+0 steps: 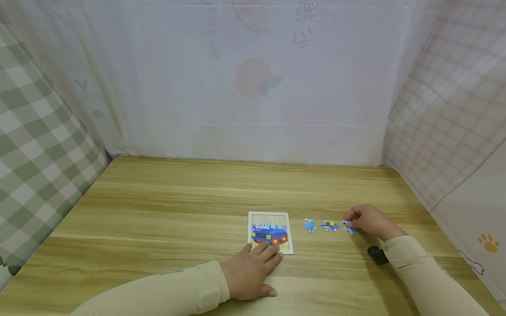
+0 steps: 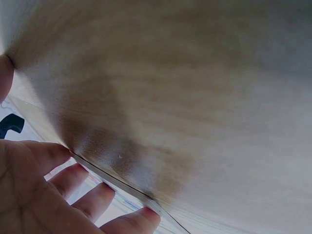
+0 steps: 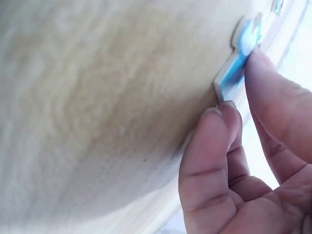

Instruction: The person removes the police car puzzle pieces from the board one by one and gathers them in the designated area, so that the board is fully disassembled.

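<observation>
A picture puzzle in a pale frame [image 1: 251, 219] lies on the wooden table, its blue truck [image 1: 269, 233] partly put together and bare wood along the top. My left hand [image 1: 251, 272] rests with its fingers spread over the frame's near edge; the left wrist view has the fingertips [image 2: 145, 213] on that edge. To the right, my right hand [image 1: 369, 220] pinches a blue puzzle piece [image 1: 349, 228] at its edge, thumb on its printed top, the piece low over the tabletop. Two more pieces, one with yellow [image 1: 309, 224] and one with red and yellow [image 1: 330, 225], lie between it and the frame.
The wooden table [image 1: 158, 210] reaches back to a white cloth [image 1: 178, 87]. Checked cloth [image 1: 35, 131] hangs at the left, and a paler one [image 1: 446, 96] at the right. A black object [image 1: 377, 255] is at the right wrist.
</observation>
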A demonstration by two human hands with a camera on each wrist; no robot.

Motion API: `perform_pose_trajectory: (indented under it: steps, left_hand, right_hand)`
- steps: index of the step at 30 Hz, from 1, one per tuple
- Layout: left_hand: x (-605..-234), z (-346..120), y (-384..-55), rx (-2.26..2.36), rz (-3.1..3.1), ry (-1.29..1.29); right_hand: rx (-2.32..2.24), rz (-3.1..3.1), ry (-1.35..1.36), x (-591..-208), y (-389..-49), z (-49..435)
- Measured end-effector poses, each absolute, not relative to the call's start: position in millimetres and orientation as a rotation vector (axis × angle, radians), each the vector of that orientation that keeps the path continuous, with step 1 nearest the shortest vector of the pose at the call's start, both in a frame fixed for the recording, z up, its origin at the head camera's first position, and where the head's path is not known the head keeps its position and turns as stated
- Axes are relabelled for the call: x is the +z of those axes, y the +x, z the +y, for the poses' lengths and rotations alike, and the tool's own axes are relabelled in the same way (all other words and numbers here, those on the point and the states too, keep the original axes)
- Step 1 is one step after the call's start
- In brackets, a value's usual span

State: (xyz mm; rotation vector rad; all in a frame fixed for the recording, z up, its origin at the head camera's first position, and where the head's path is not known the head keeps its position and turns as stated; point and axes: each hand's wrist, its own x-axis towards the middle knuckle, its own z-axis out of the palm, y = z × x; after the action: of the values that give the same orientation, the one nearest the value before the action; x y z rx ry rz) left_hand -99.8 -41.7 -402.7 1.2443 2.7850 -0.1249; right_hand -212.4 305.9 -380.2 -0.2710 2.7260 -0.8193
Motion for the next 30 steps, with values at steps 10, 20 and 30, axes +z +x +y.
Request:
perform_pose_trajectory:
  steps: [10,20,30]
  left_hand:
    - [-401.5,-42.1,-99.2,-0.121,2.786,1.242]
    - [-401.7,-42.7,-98.7,-0.114,2.784,1.233]
    - [-405.9,-43.3,-100.2,-0.09,2.782,1.25]
  right_hand:
    - [-0.783,2.739,-0.292,-379.8,-214.7,304.8]
    - [-0.753,2.766,-0.327,-381.9,-217.2,304.8]
    - [-0.798,2.741,-0.284,-374.9,-214.2,301.2]
